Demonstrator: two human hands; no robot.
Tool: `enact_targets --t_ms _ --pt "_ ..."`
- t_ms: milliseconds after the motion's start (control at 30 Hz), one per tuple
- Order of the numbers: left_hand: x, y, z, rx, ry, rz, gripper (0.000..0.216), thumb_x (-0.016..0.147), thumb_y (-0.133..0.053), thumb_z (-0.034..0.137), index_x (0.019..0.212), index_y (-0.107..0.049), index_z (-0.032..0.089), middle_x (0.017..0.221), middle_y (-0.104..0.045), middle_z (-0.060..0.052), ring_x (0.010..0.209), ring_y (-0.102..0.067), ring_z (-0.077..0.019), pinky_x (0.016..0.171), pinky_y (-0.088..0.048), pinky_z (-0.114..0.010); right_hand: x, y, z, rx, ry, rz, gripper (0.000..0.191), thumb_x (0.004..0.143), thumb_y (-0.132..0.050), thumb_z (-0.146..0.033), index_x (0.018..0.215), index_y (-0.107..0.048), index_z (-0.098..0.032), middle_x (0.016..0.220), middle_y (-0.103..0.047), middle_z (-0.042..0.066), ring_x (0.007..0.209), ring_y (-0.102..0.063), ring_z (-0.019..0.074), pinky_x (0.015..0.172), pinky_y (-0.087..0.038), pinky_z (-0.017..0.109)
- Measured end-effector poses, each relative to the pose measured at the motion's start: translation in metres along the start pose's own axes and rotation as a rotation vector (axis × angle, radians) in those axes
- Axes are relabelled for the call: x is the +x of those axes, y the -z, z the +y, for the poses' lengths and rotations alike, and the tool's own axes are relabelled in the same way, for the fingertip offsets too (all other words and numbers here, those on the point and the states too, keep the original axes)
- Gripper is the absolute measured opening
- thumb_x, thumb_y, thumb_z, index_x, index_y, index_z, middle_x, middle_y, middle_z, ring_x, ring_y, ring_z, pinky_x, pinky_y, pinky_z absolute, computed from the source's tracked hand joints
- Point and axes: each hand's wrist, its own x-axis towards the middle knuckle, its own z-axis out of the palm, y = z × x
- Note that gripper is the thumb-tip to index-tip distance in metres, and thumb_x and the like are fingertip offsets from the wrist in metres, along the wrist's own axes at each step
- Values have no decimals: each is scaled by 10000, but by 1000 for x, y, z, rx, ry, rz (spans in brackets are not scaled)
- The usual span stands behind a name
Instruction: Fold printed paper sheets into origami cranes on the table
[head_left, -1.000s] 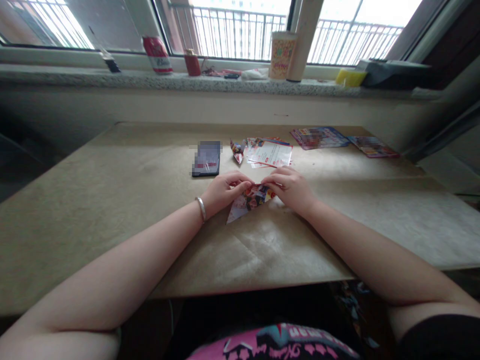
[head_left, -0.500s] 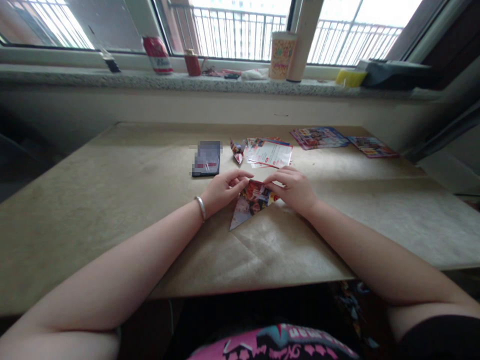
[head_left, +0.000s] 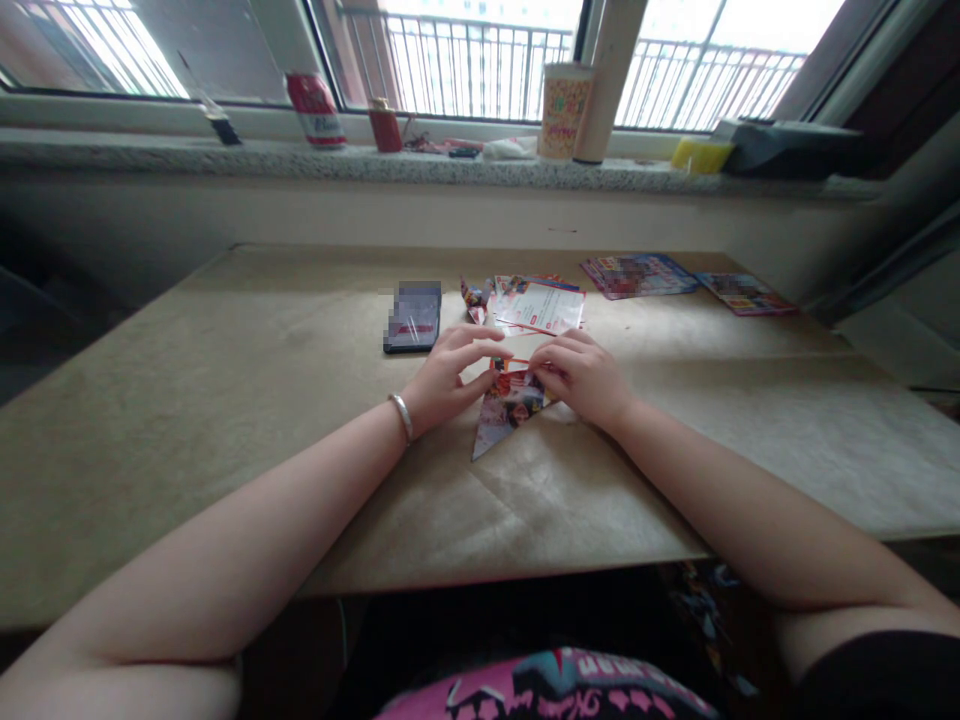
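A folded sheet of colourful printed paper [head_left: 517, 395] lies on the table in front of me, its pointed corner towards me. A flap with a red and white edge shows along its far side. My left hand [head_left: 455, 372] grips the paper's left edge at the thumb, with the index finger stretched over the far flap. With bent fingers, my right hand [head_left: 581, 372] pinches the right end of the fold. A small folded paper piece [head_left: 475, 298] stands beyond my left hand. Right of it lies a pile of printed sheets [head_left: 544, 305].
A dark phone [head_left: 415, 318] lies left of the paper piece. Printed leaflets [head_left: 641, 275] are stacked at the table's back right, another stack [head_left: 746, 292] beside them. On the windowsill [head_left: 262, 160] stand a red can [head_left: 315, 110], a paper cup [head_left: 564, 112] and a yellow item [head_left: 701, 155].
The paper's far edge has opened into a flap showing red and white, and its near corner has shifted slightly right. My left fingers have lifted and spread a little.
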Motion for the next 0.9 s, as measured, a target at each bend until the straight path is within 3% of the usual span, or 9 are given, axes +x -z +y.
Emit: enact_targets --t_ms 100,200,300,400,533,633,767,900 --pt "0 0 1 -61 13 -171 293 893 -506 304 1151 -597 199 1070 -674 -62 1073 -584 -209 998 -430 -398 -1 -2 1 35 -42 17 111 867 -555 -217 847 -659 -247 865 -705 24 884 -588 199 843 -466 340" --pt "0 -4 -1 -19 72 -257 455 845 -585 369 1257 -524 185 1177 -636 -98 1093 -583 -228 966 -451 -386 -1 -2 3 60 -116 43 98 832 -583 -201 848 -670 -242 831 -686 32 879 -600 198 812 -472 328" --pt "2 -9 -4 90 -11 -364 244 816 -613 328 1008 -642 180 1118 -655 -97 1086 -583 -243 970 -445 -384 -1 -3 4 128 -187 50 102 811 -587 -193 845 -678 -223 825 -666 36 809 -605 175 742 -475 298" --pt "3 -10 -6 146 -48 -311 169 850 -571 313 893 -661 176 1029 -686 -89 1012 -606 -227 963 -436 -377 -1 -3 6 210 -216 52 101 810 -576 -200 840 -672 -210 819 -666 26 719 -582 145 673 -463 271" --pt "3 -8 -7 191 86 -152 204 867 -551 340 865 -664 170 838 -690 -63 814 -609 -195 802 -471 -324 -1 -2 5 265 -233 89 77 799 -590 -228 812 -660 -199 796 -669 16 624 -522 118 585 -425 247" --pt "2 -9 -7 178 185 -80 202 847 -579 369 842 -638 175 806 -677 -38 734 -595 -162 682 -452 -260 -1 0 3 344 -246 65 105 807 -596 -269 813 -666 -191 800 -675 18 641 -532 118 583 -416 239" --pt "-2 -8 -5 189 269 -123 185 852 -556 371 871 -608 195 767 -669 -3 656 -586 -135 596 -408 -221 -1 0 4 495 -313 -35 298 890 -495 -391 816 -691 -179 783 -684 21 714 -582 137 671 -443 255" --pt "-5 -1 -3 179 207 -278 271 867 -518 427 965 -623 198 815 -689 -21 697 -616 -161 620 -424 -242 0 -3 7 575 -386 -167 412 900 -446 -468 784 -699 -165 756 -682 19 723 -599 155 682 -454 266"
